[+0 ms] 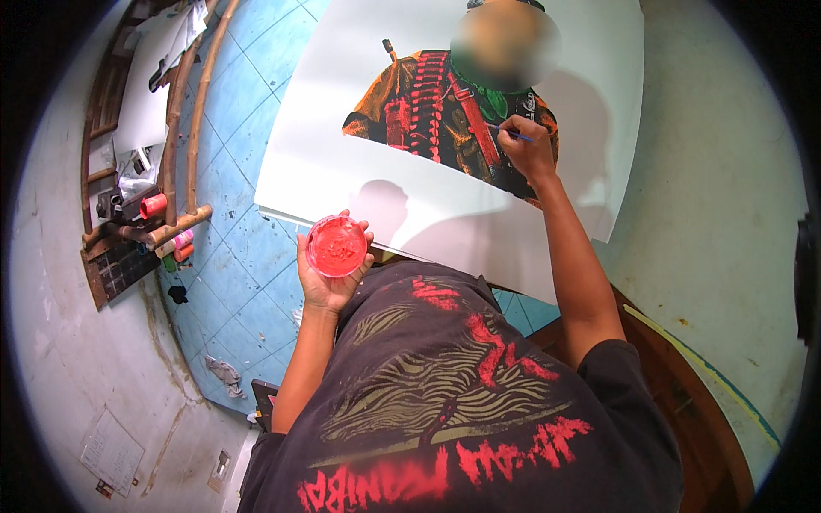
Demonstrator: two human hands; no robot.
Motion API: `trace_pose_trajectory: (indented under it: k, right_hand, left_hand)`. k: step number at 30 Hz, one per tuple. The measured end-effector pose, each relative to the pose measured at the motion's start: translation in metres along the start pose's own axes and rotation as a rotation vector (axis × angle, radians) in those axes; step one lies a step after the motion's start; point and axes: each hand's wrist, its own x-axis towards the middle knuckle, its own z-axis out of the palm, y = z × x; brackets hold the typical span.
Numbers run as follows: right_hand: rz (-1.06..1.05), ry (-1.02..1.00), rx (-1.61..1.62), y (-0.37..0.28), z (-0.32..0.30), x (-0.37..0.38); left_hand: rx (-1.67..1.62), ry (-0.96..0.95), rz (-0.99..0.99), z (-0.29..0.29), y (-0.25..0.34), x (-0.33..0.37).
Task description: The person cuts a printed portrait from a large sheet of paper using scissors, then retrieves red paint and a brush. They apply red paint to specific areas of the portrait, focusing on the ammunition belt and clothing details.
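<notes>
Head view: my left hand [327, 278] cups the red paint dish [337, 246] level beside the canvas's [342, 162] lower edge; my right hand [526, 150] pinches the brush [510, 132] against the painting.

Bright even light; soft shadows on white sheet [428, 197]; fisheye bending, dark rim.

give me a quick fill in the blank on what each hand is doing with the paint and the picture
1. The left hand holds a round dish of ____ paint.
2. The right hand holds a thin ____ to the painting.
3. The painting is on a large ____ sheet.
4. The floor tiles are ____.

Missing words: red; brush; white; blue
</notes>
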Motion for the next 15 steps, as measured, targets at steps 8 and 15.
trace_pose_trajectory:
  k: [8,15]
  right_hand:
    - [0.009,-0.034,-0.007,0.004,0.001,0.000]
    - [0.081,-0.125,0.009,0.008,-0.006,-0.010]
  left_hand:
    - [0.004,0.004,-0.001,-0.002,-0.001,-0.002]
    - [0.019,-0.002,0.001,-0.001,-0.002,-0.002]
